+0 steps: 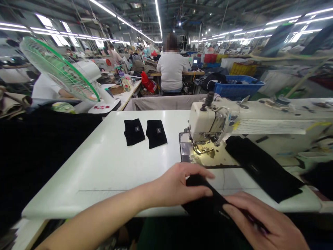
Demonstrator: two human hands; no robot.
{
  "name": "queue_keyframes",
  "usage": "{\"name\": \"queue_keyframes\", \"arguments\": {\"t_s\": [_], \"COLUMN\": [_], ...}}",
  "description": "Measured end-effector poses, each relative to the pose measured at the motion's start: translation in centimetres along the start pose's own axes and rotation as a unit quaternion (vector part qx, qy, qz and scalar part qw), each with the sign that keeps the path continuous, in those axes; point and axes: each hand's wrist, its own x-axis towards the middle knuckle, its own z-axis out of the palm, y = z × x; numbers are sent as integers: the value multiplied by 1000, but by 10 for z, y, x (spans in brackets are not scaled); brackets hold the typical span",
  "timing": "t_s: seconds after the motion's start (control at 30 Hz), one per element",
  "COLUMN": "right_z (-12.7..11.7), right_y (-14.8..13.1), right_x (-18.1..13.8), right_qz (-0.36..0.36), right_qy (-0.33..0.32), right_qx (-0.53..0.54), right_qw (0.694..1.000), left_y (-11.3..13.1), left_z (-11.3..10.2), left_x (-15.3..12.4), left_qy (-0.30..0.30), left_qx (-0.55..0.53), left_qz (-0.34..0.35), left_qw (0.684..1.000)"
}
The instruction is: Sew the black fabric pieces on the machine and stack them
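Note:
A black fabric piece point(208, 206) hangs over the table's front edge, with a small pale mark near its lower part. My left hand point(179, 184) pinches its upper end between thumb and fingers. Lower down, my right hand point(262, 217) grips the same fabric by its right edge; something dark and purplish shows under those fingers, too hidden to name. Just beyond stands a cream sewing machine point(201, 119), its lit presser foot point(203, 150) above the metal plate. Another long black fabric piece point(256, 165) lies to the right of the plate.
Two small black fabric pieces point(134, 132) with labels lie on the white table point(104, 166). A green-rimmed fan point(59, 66) stands at the back left. Behind the machine is a blue basket point(238, 88). A person in white point(171, 71) sits further ahead.

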Motion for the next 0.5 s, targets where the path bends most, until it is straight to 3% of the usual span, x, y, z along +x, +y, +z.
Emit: {"name": "queue_keyframes", "arguments": {"t_s": [0.1, 0.2, 0.37, 0.43, 0.5], "right_z": [12, 21, 40, 52, 65], "right_y": [0, 13, 24, 25, 25], "right_x": [4, -1, -23, -32, -39], "right_qz": [136, 222, 225, 239, 254], "right_qy": [-25, -84, -100, -84, -54], "right_qx": [72, 141, 161, 172, 182], "right_qw": [988, 961, 956, 952, 948], "left_y": [-10, -30, -56, -66, -77], "left_z": [-6, -28, -62, -64, -58], "left_x": [12, 23, 39, 48, 59], "left_qy": [-13, -24, -149, -140, -86], "left_qx": [-98, -117, -83, -34, 46], "left_qz": [-93, -157, -136, -149, -184], "left_qw": [991, 980, 976, 978, 978]}}
